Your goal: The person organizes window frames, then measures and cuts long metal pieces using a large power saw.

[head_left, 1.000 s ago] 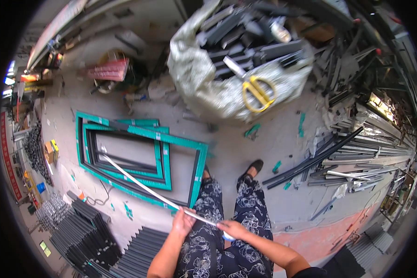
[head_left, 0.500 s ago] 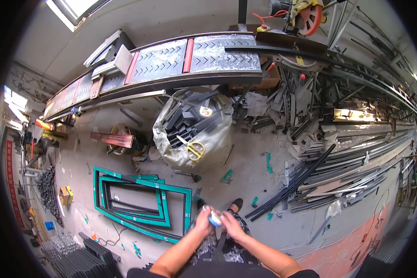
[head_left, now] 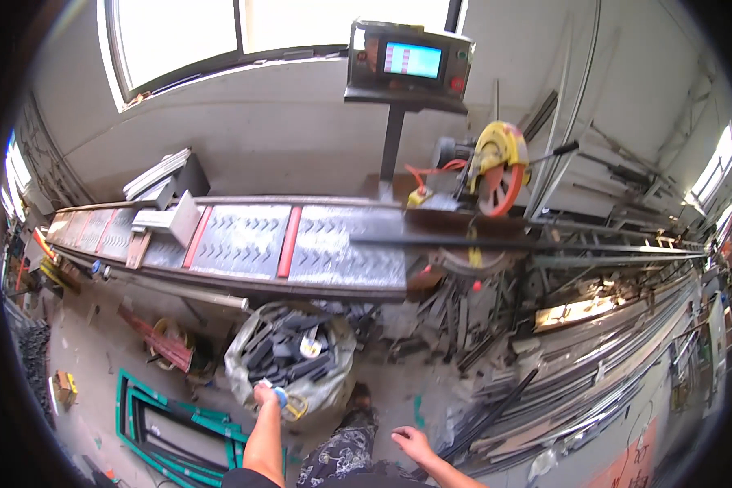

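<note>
My left hand (head_left: 266,394) is closed around a small blue and white rounded object (head_left: 280,397), partly hidden by the fingers. It is over the near left side of a pale plastic bag (head_left: 240,368) filled with dark profile offcuts (head_left: 260,355). Just right of that hand, yellow-handled scissors (head_left: 298,405) lie at the bag's near edge. My right hand (head_left: 413,444) hangs to the right of my leg, fingers loosely bent and apart, with nothing in it.
A long roller bench (head_left: 244,240) spans the far side. A dark bar (head_left: 439,242) lies under a yellow and red cut-off saw (head_left: 500,167). A control screen (head_left: 413,59) stands behind. Green-edged frames (head_left: 126,415) lie at left; long profiles (head_left: 577,390) are stacked at right.
My view has lifted and moved nearer the bench and bag. My hands, together around the blue and white object before, are now apart; the left has it.
</note>
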Action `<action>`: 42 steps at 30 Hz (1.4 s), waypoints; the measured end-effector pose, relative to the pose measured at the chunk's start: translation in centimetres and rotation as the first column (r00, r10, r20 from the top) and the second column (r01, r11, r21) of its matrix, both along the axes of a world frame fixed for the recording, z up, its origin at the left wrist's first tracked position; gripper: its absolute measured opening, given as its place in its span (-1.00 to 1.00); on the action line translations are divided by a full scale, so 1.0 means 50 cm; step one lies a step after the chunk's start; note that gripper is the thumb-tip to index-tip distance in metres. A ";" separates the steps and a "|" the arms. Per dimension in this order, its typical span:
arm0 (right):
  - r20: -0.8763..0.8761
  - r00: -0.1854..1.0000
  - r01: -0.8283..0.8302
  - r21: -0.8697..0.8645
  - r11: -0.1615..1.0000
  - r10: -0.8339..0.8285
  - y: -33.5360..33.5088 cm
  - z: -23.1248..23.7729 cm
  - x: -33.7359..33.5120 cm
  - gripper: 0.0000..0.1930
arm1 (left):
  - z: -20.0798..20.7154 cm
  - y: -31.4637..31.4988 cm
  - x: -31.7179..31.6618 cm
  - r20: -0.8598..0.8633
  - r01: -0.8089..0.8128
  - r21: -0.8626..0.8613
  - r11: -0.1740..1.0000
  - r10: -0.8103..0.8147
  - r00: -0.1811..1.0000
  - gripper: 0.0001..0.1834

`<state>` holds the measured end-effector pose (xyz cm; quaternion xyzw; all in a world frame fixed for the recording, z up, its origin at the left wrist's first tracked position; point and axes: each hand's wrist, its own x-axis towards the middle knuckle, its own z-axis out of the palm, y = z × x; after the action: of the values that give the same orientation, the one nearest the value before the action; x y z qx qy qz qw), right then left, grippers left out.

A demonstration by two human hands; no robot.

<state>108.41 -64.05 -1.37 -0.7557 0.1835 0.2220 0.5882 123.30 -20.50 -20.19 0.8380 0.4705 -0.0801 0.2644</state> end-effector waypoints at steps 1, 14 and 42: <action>-0.003 0.996 0.092 -0.068 0.993 -0.092 -0.062 0.004 0.036 -0.70 | 0.108 -0.163 0.074 0.120 -0.132 -0.076 0.988 0.140 0.983 -0.62; 0.610 0.787 0.057 -0.227 0.972 0.096 -0.262 0.377 0.760 -0.75 | 0.233 -0.223 0.184 -0.312 -0.181 0.057 0.982 0.190 0.931 -0.59; 0.739 -0.252 0.559 -0.416 0.718 0.625 -0.289 0.770 1.512 -0.67 | 0.221 -0.453 0.145 -0.057 -0.628 0.047 0.777 0.630 0.775 -0.72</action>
<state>184.04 -78.49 37.13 -0.7673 -0.3188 -0.5387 0.1392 130.53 -43.14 -9.15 0.6328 0.7332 -0.0104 0.2488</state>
